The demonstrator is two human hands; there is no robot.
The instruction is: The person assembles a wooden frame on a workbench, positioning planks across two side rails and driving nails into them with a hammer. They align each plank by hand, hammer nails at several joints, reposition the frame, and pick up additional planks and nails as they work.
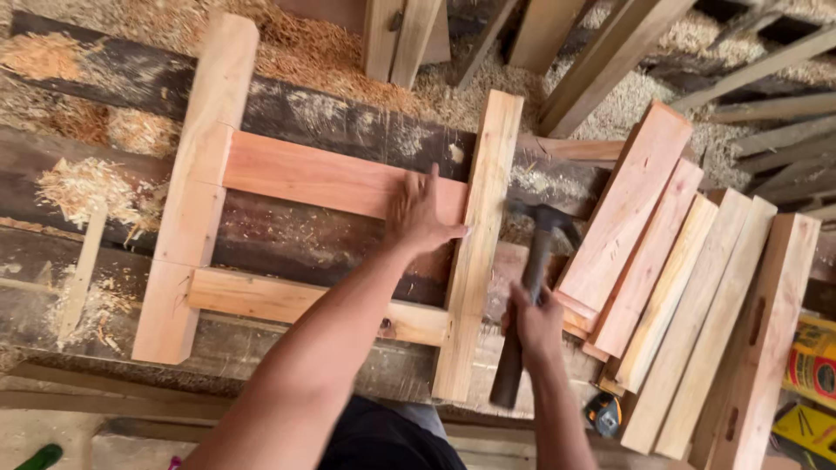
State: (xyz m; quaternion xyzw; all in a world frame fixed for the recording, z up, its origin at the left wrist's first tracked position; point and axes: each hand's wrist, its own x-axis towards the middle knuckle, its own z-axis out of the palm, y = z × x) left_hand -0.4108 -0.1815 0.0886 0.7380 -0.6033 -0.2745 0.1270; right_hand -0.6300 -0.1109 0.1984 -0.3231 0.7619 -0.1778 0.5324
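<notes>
A wooden frame lies flat on a dark workbench [104, 78]: two long uprights, the left one [198, 187] and the right one [479, 244], joined by an upper crosspiece [305, 174] and a lower crosspiece [287, 300]. My left hand [420, 213] presses flat on the upper crosspiece where it meets the right upright. My right hand [535, 324] grips the wooden handle of a hammer [529, 287], whose dark head sits just right of the right upright.
Several planed boards [670, 287] lie stacked on the right. Sawdust and shavings [313, 48] cover the bench's far side. A tape measure [603, 413] lies near the bottom right, and yellow packages [814, 365] sit at the right edge. More timber leans at the top.
</notes>
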